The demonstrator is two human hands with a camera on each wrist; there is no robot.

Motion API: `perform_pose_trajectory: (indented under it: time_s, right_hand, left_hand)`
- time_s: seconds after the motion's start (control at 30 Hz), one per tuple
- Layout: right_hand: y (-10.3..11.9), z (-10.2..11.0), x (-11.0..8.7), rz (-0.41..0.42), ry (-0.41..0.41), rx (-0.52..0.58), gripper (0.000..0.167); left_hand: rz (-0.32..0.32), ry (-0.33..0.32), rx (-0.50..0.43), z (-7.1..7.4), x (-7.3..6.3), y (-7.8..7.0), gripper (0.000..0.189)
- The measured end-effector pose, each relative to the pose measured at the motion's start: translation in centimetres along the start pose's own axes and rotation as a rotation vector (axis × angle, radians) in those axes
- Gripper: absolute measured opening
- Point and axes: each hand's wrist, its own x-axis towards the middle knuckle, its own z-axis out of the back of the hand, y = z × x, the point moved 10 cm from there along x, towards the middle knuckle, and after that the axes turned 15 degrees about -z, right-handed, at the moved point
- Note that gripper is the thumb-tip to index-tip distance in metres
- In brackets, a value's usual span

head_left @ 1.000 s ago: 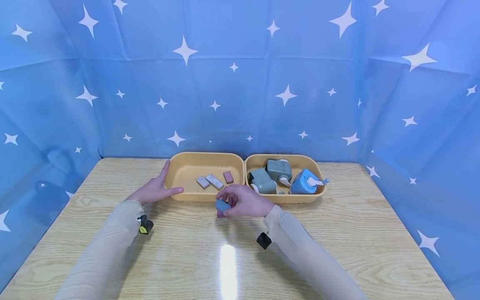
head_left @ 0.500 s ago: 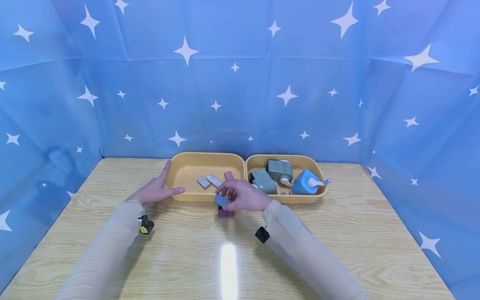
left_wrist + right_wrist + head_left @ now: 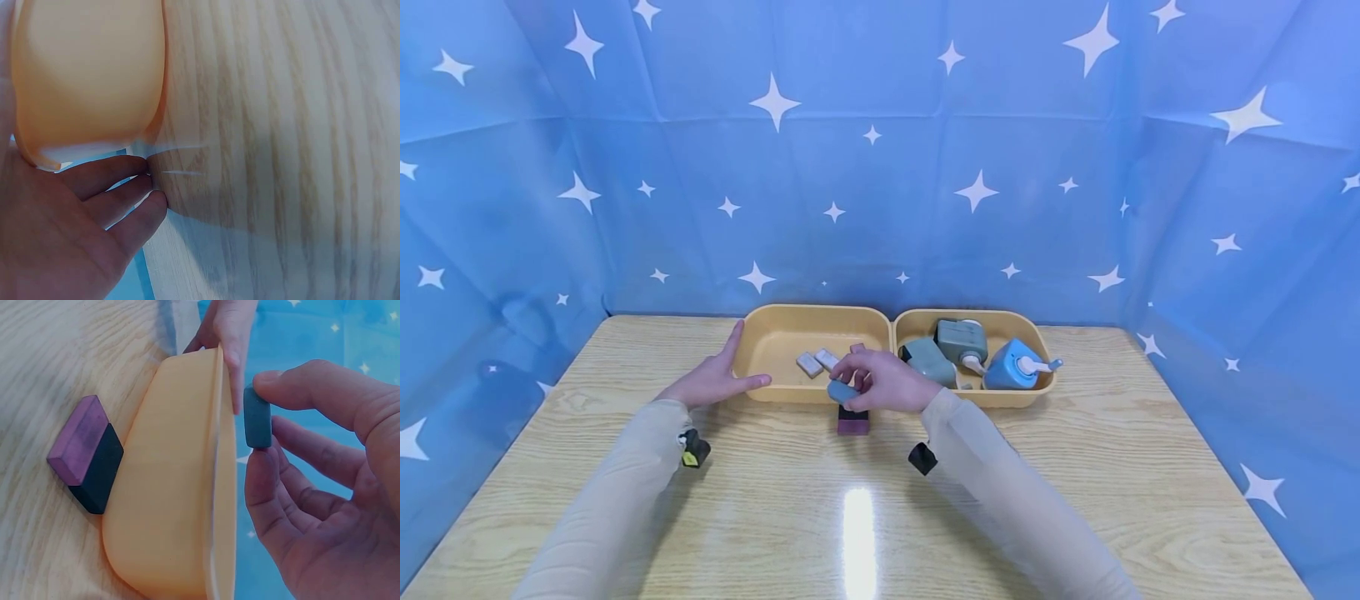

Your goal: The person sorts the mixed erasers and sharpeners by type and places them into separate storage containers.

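Observation:
My right hand (image 3: 887, 383) pinches a small blue rectangular block (image 3: 258, 417) between thumb and fingertips, over the front rim of the left bin (image 3: 812, 310). Below it, on the table against that bin, a pink block (image 3: 80, 440) lies flush with a black one (image 3: 100, 469). Two whitish blocks (image 3: 809, 364) lie inside the bin; a pink one (image 3: 857, 347) there is mostly hidden by my right hand. At the bin's left end my left hand (image 3: 703, 383) rests, thumb and index finger spread, the other fingers extended in the left wrist view.
A second tan bin (image 3: 1037, 329) stands end to end with the first on the right. It holds two grey-green pump bottles (image 3: 962, 340) and a blue pump bottle (image 3: 1011, 367). A blue star-patterned cloth (image 3: 880, 167) hangs behind and beside the wooden table (image 3: 760, 517).
My right hand has lifted the blue block up and away from the pink-and-black pair toward the left bin's rim, uncovering the pair. My left hand has kept its place.

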Motion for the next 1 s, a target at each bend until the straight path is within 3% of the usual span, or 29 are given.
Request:
perform_pose_trajectory:
  time_s: [0.43,0.7,1.0]
  right_hand:
    - [0.4,0.2,1.3,-0.021,0.023,-0.029,0.038]
    - [1.4,0.5,2.2,0.010,0.030,-0.046,0.038]
    - [0.9,0.7,2.9,-0.041,0.036,-0.048,0.038]
  left_hand:
    - [0.007,0.011,0.035,0.0,0.0,-0.1,0.117]
    - [0.010,0.008,0.024,-0.1,0.0,0.1,0.117]
    - [0.010,0.005,0.014,-0.2,0.0,-0.1,0.118]
